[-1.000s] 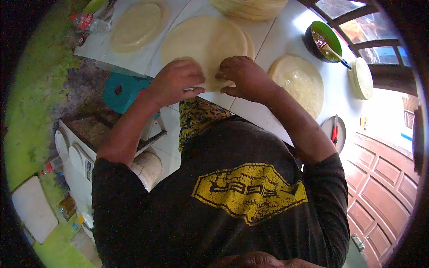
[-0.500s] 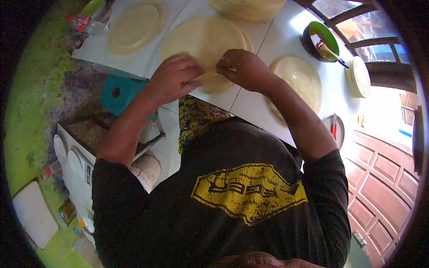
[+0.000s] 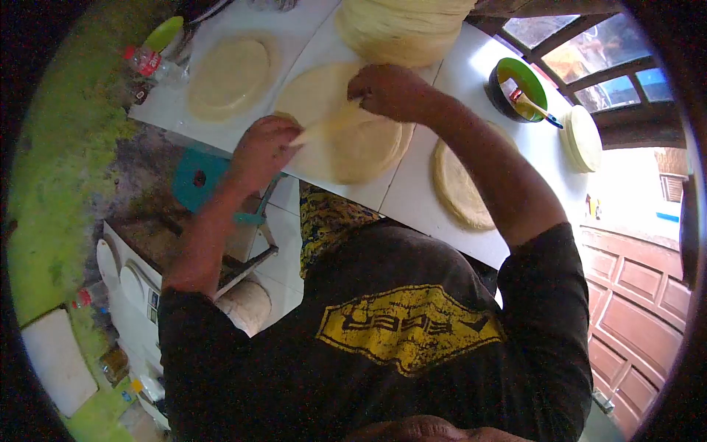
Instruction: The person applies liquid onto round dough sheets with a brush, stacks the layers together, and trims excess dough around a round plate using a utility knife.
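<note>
A thin, pale round dough sheet (image 3: pixel 317 92) is lifted between my two hands over a stack of flat dough rounds (image 3: pixel 364 151). My left hand (image 3: pixel 269 140) pinches its left edge near the table's front. Farther back and to the right, my right hand (image 3: pixel 379 92) has its fingers closed on the sheet's other side. The sheet is partly smeared by motion. Another flat round (image 3: pixel 232 77) lies to the left, and a glossy one (image 3: pixel 464 184) lies to the right, partly under my right forearm.
Behind is a tall pile of sheets (image 3: pixel 405 29) on the white tiled table (image 3: pixel 412 177). A green bowl (image 3: pixel 526 77) with a brush (image 3: pixel 541 113) stands at the right, beside a small stack of discs (image 3: pixel 582 140). A bottle (image 3: pixel 155 65) lies at the left; below is a teal stool (image 3: pixel 195 177).
My hands have moved apart, the right one back and the left one slightly left and down. The sheet's near edge has come up, showing more of the stack beneath. The view has shifted a little.
</note>
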Tool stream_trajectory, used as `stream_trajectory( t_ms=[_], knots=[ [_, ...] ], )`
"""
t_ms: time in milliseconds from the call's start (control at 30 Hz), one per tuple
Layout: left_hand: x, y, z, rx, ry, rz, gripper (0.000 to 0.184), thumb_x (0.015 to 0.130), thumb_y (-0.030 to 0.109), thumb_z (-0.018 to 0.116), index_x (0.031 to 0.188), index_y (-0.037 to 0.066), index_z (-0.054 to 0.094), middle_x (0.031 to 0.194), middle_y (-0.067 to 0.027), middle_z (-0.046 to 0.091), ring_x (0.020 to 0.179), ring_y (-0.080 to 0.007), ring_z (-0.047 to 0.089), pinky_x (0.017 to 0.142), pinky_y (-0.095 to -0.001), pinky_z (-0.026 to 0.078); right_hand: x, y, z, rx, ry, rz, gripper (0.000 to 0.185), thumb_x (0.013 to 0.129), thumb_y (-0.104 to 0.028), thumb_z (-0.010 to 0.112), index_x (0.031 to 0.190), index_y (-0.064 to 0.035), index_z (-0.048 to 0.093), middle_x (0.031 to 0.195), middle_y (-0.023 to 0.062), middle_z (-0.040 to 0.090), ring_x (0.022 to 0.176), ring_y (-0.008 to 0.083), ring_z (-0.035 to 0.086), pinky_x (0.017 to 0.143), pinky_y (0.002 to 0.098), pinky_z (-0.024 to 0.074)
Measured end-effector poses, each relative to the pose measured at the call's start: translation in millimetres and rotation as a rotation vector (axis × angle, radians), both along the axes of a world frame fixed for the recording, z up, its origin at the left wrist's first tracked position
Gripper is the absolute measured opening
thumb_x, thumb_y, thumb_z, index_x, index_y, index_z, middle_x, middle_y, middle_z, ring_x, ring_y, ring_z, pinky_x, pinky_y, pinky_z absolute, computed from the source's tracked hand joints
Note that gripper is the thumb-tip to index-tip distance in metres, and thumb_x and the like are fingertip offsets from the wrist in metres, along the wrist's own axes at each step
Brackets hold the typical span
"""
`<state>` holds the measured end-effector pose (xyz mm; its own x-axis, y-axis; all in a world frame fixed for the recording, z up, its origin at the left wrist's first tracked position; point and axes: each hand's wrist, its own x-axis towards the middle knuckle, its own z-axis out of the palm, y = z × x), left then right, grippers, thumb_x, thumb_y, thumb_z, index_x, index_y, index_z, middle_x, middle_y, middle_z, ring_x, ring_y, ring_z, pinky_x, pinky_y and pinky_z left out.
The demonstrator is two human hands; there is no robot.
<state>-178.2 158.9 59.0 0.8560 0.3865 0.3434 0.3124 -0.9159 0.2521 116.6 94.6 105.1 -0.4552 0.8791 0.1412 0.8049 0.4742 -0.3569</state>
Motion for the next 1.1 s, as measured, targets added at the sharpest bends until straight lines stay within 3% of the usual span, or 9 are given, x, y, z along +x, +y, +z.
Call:
stream_trajectory(
  t_ms=[100,267,533,733,867,900,933,1000,1100],
  knots=[
    [8,20,44,-0.529,0.048,0.213,0.030,0.087,0.027,0.068,0.099,-0.001,0.068,0.097,-0.0123,0.066,0.084,-0.0239,0.064,0.082,-0.0342,0.050,6,26,30,-0.020,0.011,-0.007,0.021,0.082,-0.016,0.063,0.101,-0.0063,0.067,0.096,0.0117,0.065,0.095,0.0295,0.063,0.085,0.0410,0.0495],
    [32,85,90,-0.397,0.076,0.275,0.034,0.092,0.031,0.064,0.110,0.002,0.069,0.092,-0.0067,0.069,0.076,-0.0140,0.059,0.071,-0.0293,0.050,30,62,61,-0.222,0.332,-0.251,0.021,0.085,-0.019,0.065,0.101,-0.0063,0.069,0.093,0.0086,0.068,0.090,0.0195,0.063,0.081,0.0335,0.0493],
    [66,66,186,-0.400,-0.176,0.279,0.033,0.095,0.030,0.061,0.116,0.006,0.068,0.096,-0.0005,0.069,0.084,-0.0078,0.059,0.077,-0.0265,0.050,62,16,136,0.441,0.146,-0.174,0.026,0.083,-0.023,0.068,0.096,-0.0009,0.068,0.090,0.0153,0.069,0.083,0.0273,0.067,0.078,0.0382,0.0511],
    [114,12,196,-0.503,-0.210,0.203,0.033,0.093,0.028,0.065,0.115,0.004,0.068,0.099,-0.0028,0.068,0.094,-0.0086,0.060,0.078,-0.0250,0.052,83,-89,177,0.270,-0.009,-0.382,0.035,0.086,-0.030,0.068,0.104,-0.0006,0.066,0.096,0.0185,0.068,0.084,0.0303,0.065,0.074,0.0416,0.0514],
    [169,-17,144,-0.936,-0.204,-0.043,0.037,0.092,0.030,0.066,0.115,0.002,0.067,0.098,-0.0029,0.068,0.087,-0.0104,0.061,0.076,-0.0246,0.052,113,-145,155,-0.050,0.050,-0.597,0.032,0.089,-0.030,0.066,0.104,-0.0019,0.067,0.093,0.0159,0.067,0.085,0.0320,0.064,0.076,0.0419,0.0509],
    [186,-24,138,-0.934,-0.145,-0.096,0.039,0.091,0.031,0.067,0.115,0.001,0.067,0.097,-0.0025,0.068,0.084,-0.0104,0.061,0.074,-0.0249,0.052,156,-145,120,0.391,-0.391,-0.155,0.032,0.089,-0.031,0.066,0.102,-0.0021,0.068,0.095,0.0162,0.068,0.086,0.0297,0.064,0.077,0.0415,0.0506],
    [202,-33,134,-0.931,-0.086,-0.147,0.041,0.091,0.032,0.067,0.115,0.000,0.067,0.096,-0.0021,0.068,0.082,-0.0103,0.060,0.072,-0.0252,0.052,162,-160,119,0.392,-0.387,-0.164,0.032,0.089,-0.031,0.066,0.102,-0.0021,0.068,0.095,0.0162,0.068,0.086,0.0297,0.064,0.077,0.0415,0.0506],
    [232,-50,131,-0.904,-0.046,-0.143,0.038,0.091,0.032,0.066,0.114,0.001,0.068,0.098,-0.0038,0.069,0.087,-0.0132,0.063,0.077,-0.0283,0.053,164,-187,118,0.022,0.149,-0.638,0.035,0.089,-0.035,0.065,0.098,-0.0014,0.069,0.096,0.0163,0.068,0.085,0.0278,0.064,0.077,0.0411,0.0501],
    [250,-80,114,-0.760,-0.063,-0.187,0.036,0.092,0.034,0.064,0.111,0.004,0.069,0.097,-0.0063,0.070,0.092,-0.0180,0.066,0.082,-0.0327,0.053,163,-226,111,-0.042,0.198,-0.958,0.020,0.084,-0.016,0.068,0.102,-0.0063,0.070,0.092,0.0067,0.070,0.087,0.0145,0.062,0.079,0.0308,0.0495]
  ],
)
